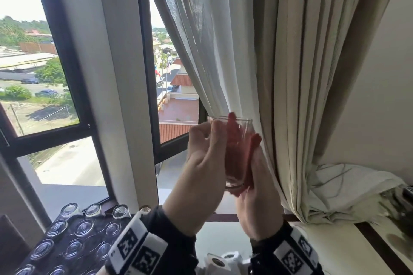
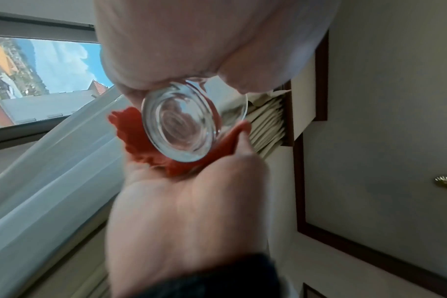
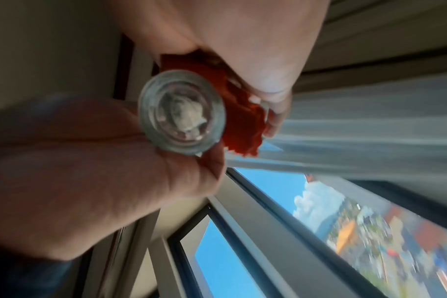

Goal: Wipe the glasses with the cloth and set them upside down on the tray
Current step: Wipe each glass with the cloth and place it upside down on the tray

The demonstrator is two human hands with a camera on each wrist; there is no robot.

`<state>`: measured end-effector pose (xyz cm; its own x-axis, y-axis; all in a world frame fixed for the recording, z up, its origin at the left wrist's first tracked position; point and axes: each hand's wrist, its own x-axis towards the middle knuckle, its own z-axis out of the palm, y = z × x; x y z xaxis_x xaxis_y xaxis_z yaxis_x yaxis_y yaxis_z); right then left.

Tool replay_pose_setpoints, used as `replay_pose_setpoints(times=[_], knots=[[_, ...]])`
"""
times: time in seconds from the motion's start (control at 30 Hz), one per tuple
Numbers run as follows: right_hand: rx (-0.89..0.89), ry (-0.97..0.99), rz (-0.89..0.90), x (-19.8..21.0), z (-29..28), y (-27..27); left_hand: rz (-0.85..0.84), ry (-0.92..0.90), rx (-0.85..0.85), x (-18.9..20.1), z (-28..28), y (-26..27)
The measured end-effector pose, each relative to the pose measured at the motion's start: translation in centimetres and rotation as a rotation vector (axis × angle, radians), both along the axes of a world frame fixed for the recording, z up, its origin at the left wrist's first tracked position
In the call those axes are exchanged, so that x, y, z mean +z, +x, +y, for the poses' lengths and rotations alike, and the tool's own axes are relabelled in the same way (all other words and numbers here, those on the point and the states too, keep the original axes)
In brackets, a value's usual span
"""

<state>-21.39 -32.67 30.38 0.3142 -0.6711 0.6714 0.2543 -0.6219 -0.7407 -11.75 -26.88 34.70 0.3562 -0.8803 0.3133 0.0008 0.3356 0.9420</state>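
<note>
Glass (image 1: 234, 152) held up in mid-air in front of the window (image 1: 55, 73), mouth upward, thick base toward the wrists. Left hand (image 1: 202, 163) gripping the glass near the rim, fingers curled round its left side. Right hand (image 1: 257, 196) cupping the right side and base of the glass through a red cloth (image 1: 251, 154), fingers wrapped round the cloth and pressing it against the glass wall. One tip of the cloth poking up above the rim; more of it showing red through the glass.

Seen from the left wrist: round base of the glass (image 2: 181, 125) facing the camera, cloth (image 2: 130, 131) bunched between it and the right palm (image 2: 186, 201).

Seen from the right wrist, blurred: glass base (image 3: 181, 113) with the cloth (image 3: 242, 119) beside it, under the right fingers (image 3: 278, 108).

Down at lower left, a dark tray (image 1: 93, 232) carrying rows of glasses (image 1: 67, 227) set upside down, bases up. Sheer white curtain (image 1: 212, 51) and heavier beige curtain (image 1: 312, 73) hanging just behind the hands. Rolls of white paper (image 1: 225, 260) at the bottom edge, between the wrists.
</note>
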Motion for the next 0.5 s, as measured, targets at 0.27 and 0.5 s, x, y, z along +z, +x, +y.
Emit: replay_pose_setpoints(times=[0.27,0.5], knots=[[0.099,-0.332,-0.007,0.9,1.6,1.1,0.232,0.069,0.036,1.7,-0.8,1.4],[0.104,0.171,-0.095,-0.4,0.6,0.8,-0.051,0.134,0.050,0.3,-0.5,0.3]])
